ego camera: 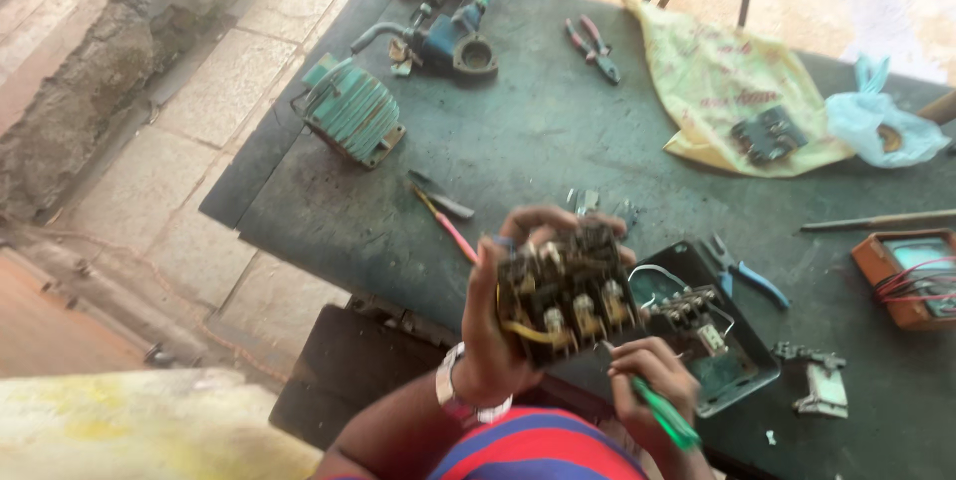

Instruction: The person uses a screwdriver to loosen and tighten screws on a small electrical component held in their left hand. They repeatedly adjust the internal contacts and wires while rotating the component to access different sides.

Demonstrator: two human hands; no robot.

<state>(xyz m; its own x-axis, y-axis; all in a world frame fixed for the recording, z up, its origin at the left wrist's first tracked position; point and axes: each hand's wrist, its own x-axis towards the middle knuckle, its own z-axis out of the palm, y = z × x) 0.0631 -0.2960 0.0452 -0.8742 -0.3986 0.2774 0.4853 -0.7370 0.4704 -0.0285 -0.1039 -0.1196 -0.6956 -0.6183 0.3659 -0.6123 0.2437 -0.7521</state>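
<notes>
My left hand holds up a black electrical switch block with brass terminals and a yellow wire, above the near edge of the dark workbench. My right hand grips a green-handled screwdriver, its tip touching the block's lower right corner. Just right of the block lies an open black switch box with another terminal unit inside.
On the bench lie a teal finned motor, a blue pump with green hose, red pliers, a yellow cloth, blue-handled pliers, an orange meter, a pink-handled tool and a metal bracket.
</notes>
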